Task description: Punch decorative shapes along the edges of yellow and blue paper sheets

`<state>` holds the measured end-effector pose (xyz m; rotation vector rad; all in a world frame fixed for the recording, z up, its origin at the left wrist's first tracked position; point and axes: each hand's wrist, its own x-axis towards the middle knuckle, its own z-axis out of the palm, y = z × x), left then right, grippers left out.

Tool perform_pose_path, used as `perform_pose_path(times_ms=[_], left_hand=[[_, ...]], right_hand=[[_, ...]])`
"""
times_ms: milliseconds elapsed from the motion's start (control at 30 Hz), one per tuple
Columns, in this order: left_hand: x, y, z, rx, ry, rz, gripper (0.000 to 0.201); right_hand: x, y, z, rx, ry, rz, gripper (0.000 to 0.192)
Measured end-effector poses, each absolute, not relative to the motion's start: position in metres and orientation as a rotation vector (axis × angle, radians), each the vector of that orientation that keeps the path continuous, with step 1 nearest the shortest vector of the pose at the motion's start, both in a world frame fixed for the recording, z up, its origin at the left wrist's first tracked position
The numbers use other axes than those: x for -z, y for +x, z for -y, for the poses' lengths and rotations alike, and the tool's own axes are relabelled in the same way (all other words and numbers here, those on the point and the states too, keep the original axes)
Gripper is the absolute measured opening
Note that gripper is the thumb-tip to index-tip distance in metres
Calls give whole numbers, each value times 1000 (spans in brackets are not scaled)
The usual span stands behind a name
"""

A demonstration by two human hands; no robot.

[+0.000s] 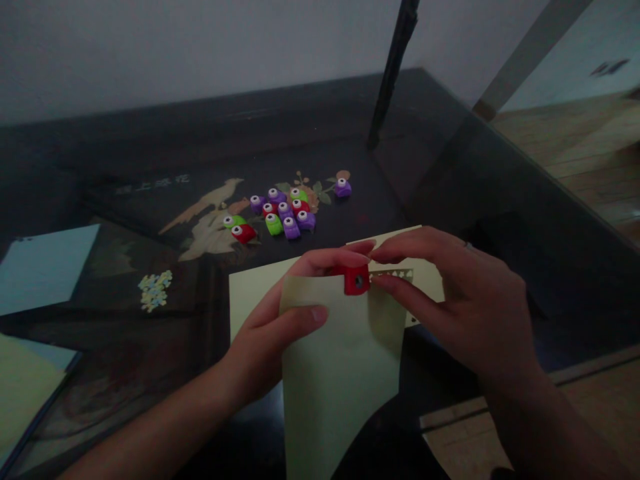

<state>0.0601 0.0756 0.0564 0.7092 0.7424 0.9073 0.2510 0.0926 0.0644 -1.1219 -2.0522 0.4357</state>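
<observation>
Item: one red punch (357,283), at the centre, set over the top edge of a pale yellow-green sheet (340,353); a row of small cut-outs runs along that edge towards 3 o'clock.

Hands: left hand (280,313), at 8 o'clock of the punch, pinching the sheet, thumb in front, fingers behind and along the punch. Right hand (470,307), at 3 o'clock, thumb and forefinger drawn close at the punch's side; whether they grip punch or paper cannot be told.

Also on the dark desk (205,360): a cluster of purple, green and red punches (285,212), between 10 and 11 o'clock; one purple punch (343,189), 12 o'clock; paper cut-outs (155,291), loose pile, 9 o'clock; a light blue sheet (45,270), farther out, 9 o'clock.
</observation>
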Motion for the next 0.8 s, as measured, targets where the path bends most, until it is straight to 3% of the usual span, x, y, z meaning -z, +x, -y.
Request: perform_pose_path(times_ms=[233,600,800], left_hand=[[-57,59,-73,-924,770,-749,39],[-55,58,-72,-837,1122,-895,53],[-57,56,-80,-804,1528,-1258,36]], right_hand=[[-57,253,-96,-369,-1010,2174,35],[-58,249,-95,-418,-1017,2147,22],[-56,249,-95,-496,-1050,2123,23]])
